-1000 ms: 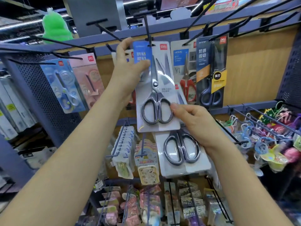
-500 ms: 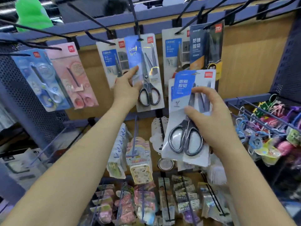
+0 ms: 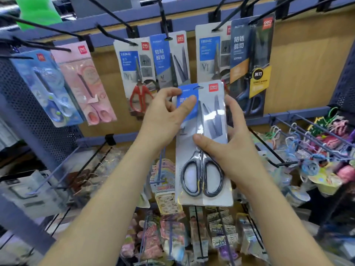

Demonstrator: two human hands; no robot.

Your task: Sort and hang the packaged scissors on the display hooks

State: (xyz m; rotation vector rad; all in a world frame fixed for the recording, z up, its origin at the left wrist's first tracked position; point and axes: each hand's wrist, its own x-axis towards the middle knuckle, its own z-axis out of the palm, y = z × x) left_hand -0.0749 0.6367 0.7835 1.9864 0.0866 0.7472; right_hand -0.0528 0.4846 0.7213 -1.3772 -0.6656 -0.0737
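I hold a packaged pair of grey-handled scissors (image 3: 203, 166) upright in front of the display, below the hooks. My left hand (image 3: 163, 120) pinches its blue top-left corner between thumb and fingers. My right hand (image 3: 228, 143) grips the pack's middle, thumb across the front and fingers behind the right edge. A matching blue-and-grey scissors pack (image 3: 170, 58) hangs on a black hook (image 3: 163, 18) above. Beside it hang a red-handled scissors pack (image 3: 137, 73), another white pack (image 3: 213, 54) and a dark pack with a yellow label (image 3: 251, 64).
Blue (image 3: 46, 87) and pink (image 3: 84, 83) children's scissors packs hang at the left. Several bare black hooks (image 3: 107, 10) jut out along the top rail. Lower hooks carry small packets (image 3: 167, 191) and, at the right, colourful trinkets (image 3: 317, 150). A perforated metal panel (image 3: 23, 116) stands at left.
My left hand let go of the hung pack and came down to pinch the top corner of the pack held by my right hand. That pack now stands more upright and centred.
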